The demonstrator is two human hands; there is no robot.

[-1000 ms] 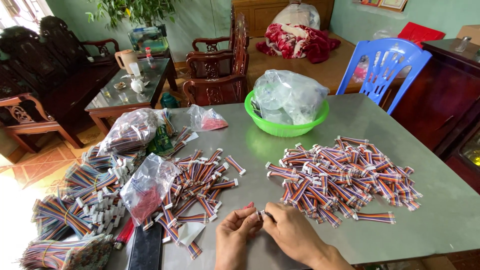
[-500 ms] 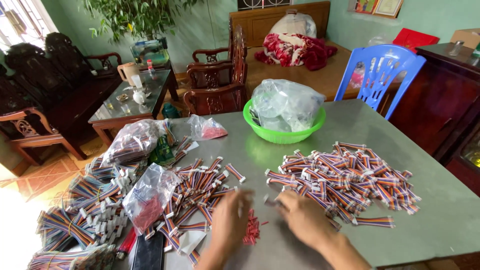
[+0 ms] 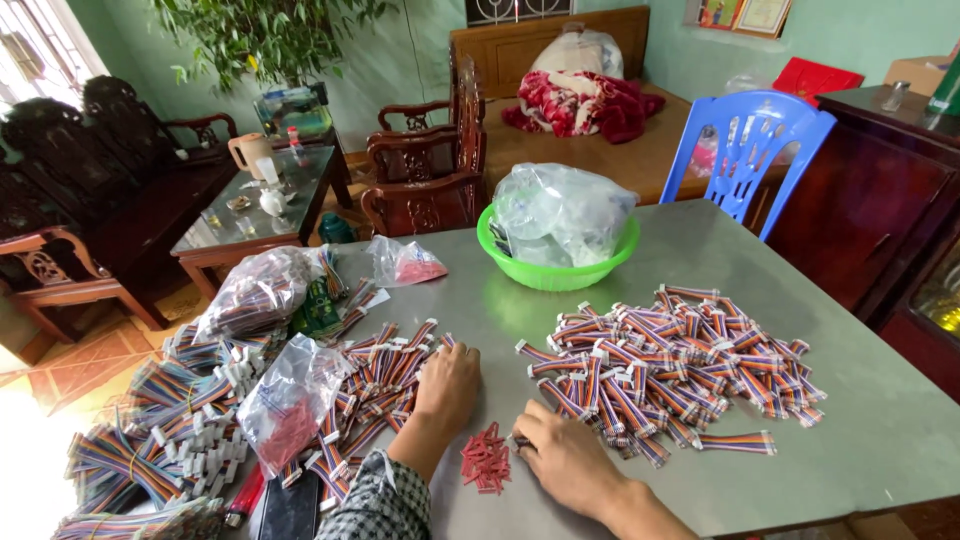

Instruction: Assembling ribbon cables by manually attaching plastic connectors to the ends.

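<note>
Her left hand (image 3: 447, 385) lies flat on short rainbow ribbon cables (image 3: 385, 375); the right hand (image 3: 560, 455) seemingly pinches one beside small red pieces (image 3: 486, 460).

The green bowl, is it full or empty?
Full. The green bowl on the grey table holds crumpled clear plastic bags that pile up well above its rim.

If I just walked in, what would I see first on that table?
Probably the big heap of rainbow-striped ribbon cables spread over the right side of the grey table. Behind it stands a bright green bowl stuffed with clear plastic bags. At the near edge, the left hand and right hand rest beside a small pile of red pieces.
</note>
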